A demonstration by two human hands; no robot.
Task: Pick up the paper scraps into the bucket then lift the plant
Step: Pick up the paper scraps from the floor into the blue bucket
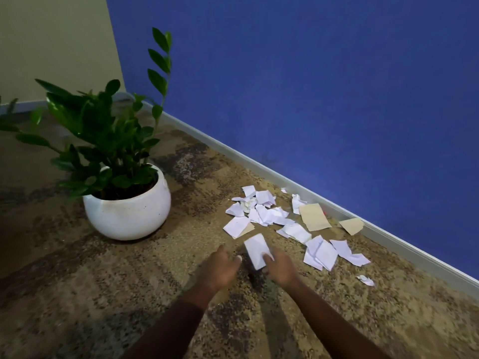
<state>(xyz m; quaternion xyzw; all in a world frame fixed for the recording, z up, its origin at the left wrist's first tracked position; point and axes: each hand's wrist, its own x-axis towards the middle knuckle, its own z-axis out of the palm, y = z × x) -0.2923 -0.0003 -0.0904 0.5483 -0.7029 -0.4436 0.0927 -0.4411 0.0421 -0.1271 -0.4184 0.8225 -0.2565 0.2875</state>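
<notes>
Head view: right hand (281, 266) pinches a white scrap (255, 248), the grip blurred; left hand (220, 268) is loosely curled and empty. Paper scraps (267, 216) litter the carpet (103, 281) along the baseboard (259, 164); the plant (108, 136) stands near the corner.

Plant (103, 130) leaves dark glossy green. Pot (127, 213) white, faint grey specks. Paper scraps (264, 213) mostly white; nearest scrap (256, 251), at 6 o'clock of the pile, white too. Tan pieces (313, 217), two, at 3 o'clock of the pile. Carpet (103, 281) tan-beige, mottled with dark brown blotches. Blue wall (311, 86) at 1 o'clock, deep plain blue. Cream wall (51, 42) at 11 o'clock, yellowish. Baseboard (259, 164) pale grey.
</notes>
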